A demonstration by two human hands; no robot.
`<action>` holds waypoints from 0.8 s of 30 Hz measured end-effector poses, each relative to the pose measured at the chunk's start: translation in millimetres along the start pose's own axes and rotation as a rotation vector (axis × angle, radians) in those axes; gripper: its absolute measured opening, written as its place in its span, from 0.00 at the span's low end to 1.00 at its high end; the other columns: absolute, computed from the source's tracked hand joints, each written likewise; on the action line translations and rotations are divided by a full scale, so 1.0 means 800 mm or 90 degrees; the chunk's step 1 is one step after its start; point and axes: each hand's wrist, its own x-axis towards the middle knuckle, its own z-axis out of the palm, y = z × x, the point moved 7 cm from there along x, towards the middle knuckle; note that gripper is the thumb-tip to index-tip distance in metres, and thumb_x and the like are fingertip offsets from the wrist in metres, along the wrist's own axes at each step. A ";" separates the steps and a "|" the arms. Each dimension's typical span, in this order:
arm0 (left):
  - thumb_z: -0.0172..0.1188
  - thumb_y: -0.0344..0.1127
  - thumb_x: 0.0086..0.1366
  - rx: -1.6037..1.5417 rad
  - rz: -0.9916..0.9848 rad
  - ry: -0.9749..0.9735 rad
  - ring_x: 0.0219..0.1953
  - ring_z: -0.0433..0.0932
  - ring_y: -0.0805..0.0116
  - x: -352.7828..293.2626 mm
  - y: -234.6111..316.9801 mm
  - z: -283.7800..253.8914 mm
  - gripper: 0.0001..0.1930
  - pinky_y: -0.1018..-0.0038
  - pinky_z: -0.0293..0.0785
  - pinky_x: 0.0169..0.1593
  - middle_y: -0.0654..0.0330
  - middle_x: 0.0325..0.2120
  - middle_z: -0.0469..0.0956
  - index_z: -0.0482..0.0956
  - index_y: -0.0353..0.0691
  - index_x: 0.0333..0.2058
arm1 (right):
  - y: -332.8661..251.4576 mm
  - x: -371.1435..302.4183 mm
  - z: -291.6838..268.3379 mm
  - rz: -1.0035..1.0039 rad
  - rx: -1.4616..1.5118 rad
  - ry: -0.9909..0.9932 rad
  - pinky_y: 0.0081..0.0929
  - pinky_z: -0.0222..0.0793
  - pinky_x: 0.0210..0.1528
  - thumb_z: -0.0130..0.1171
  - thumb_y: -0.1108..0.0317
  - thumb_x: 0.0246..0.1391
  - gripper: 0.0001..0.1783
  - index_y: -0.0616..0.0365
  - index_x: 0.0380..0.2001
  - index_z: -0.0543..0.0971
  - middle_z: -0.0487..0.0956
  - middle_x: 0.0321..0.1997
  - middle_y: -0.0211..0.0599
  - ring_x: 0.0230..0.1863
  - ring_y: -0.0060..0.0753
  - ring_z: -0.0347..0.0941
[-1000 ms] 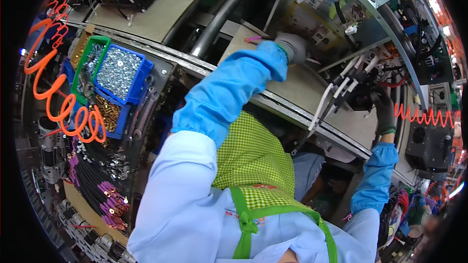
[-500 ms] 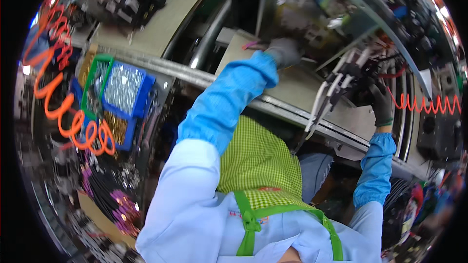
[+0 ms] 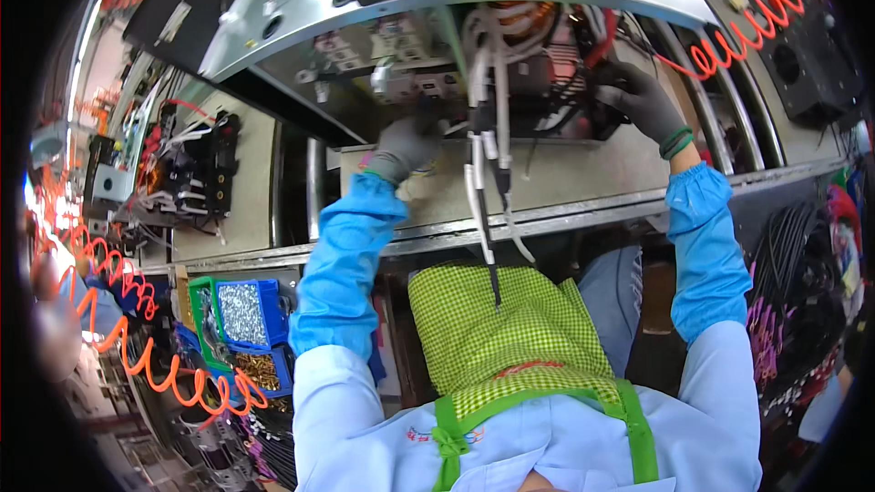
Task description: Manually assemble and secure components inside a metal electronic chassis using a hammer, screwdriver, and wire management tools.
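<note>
In front of me stands an open metal cabinet [image 3: 374, 7] with electrical parts inside. My left hand [image 3: 406, 148], in a grey glove, reaches in at its lower front edge, beside a row of white and grey components [image 3: 415, 87]. Its fingertips are dark and blurred, so what they touch is hidden. At the right end of a black wired assembly [image 3: 529, 73], my gloved right hand [image 3: 641, 105] curls its fingers and thumb against the side. White cables with black sleeves [image 3: 478, 173] hang from the cabinet's middle, over the bench edge toward my green checked apron.
Bins of screws [image 3: 244, 314] sit low at the left, near an orange coiled hose [image 3: 164, 369]. Another wired assembly [image 3: 191, 169] lies on the left bench. Metal rollers [image 3: 729, 118] and a black box [image 3: 811, 73] are at the right. Black cables [image 3: 788, 246] hang below.
My view has swung, so the cabinet now sits level and more central. My left hand has moved to the left of the hanging cables' base, while my right hand stays by the black assembly.
</note>
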 end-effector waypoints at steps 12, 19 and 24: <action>0.52 0.41 0.61 -0.133 -0.049 -0.089 0.44 0.77 0.48 0.001 -0.012 0.014 0.16 0.64 0.72 0.50 0.49 0.40 0.79 0.78 0.44 0.46 | 0.025 0.002 0.011 0.140 0.247 0.039 0.17 0.67 0.24 0.66 0.58 0.47 0.18 0.61 0.35 0.79 0.76 0.25 0.28 0.22 0.18 0.74; 0.49 0.45 0.62 -0.035 -0.032 -0.012 0.41 0.77 0.48 -0.006 0.029 -0.004 0.17 0.60 0.73 0.45 0.48 0.38 0.79 0.77 0.50 0.48 | 0.030 -0.004 0.008 0.152 0.329 0.062 0.18 0.71 0.27 0.64 0.59 0.50 0.18 0.60 0.39 0.78 0.76 0.28 0.27 0.24 0.19 0.75; 0.49 0.50 0.63 -0.045 0.069 0.010 0.43 0.77 0.47 -0.003 0.027 -0.014 0.18 0.59 0.72 0.47 0.48 0.40 0.78 0.77 0.56 0.48 | -0.017 0.000 -0.009 -0.113 -0.060 0.015 0.23 0.72 0.34 0.60 0.63 0.53 0.16 0.62 0.41 0.77 0.80 0.34 0.34 0.30 0.27 0.77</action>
